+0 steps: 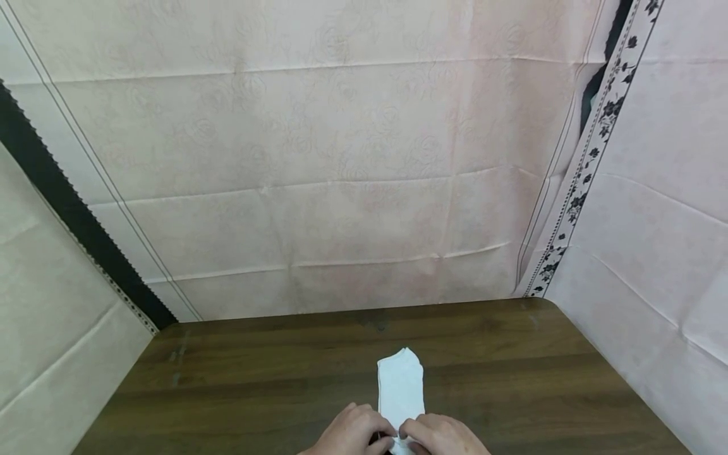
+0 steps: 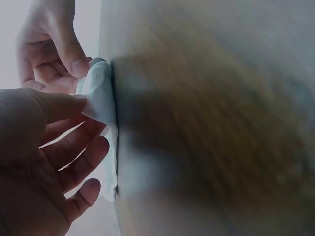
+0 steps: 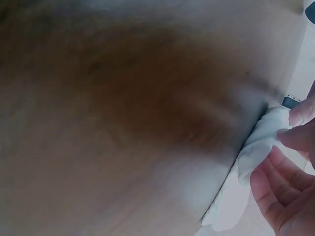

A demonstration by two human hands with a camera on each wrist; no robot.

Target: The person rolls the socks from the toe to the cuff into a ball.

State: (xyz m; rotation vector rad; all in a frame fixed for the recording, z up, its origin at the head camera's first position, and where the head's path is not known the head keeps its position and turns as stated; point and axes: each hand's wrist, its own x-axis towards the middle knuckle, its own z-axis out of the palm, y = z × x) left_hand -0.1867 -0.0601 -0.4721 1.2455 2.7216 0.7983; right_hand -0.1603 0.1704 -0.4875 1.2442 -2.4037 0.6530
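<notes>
Head view: white sock (image 1: 400,385) lies flat on the wooden table (image 1: 256,379), near the front edge at mid-width, toe end pointing toward the back edge. Left hand (image 1: 352,431) and right hand (image 1: 440,436) both pinch the near end between thumb and fingertips; wrist views confirm each grip on the cloth. Judgement: thin knit, light, limp, not fragile; it will sag if lifted by one end. Best hold is at the near corners, or under the middle. No containers visible. Pale cloth panels (image 1: 341,164) surround the table.
</notes>
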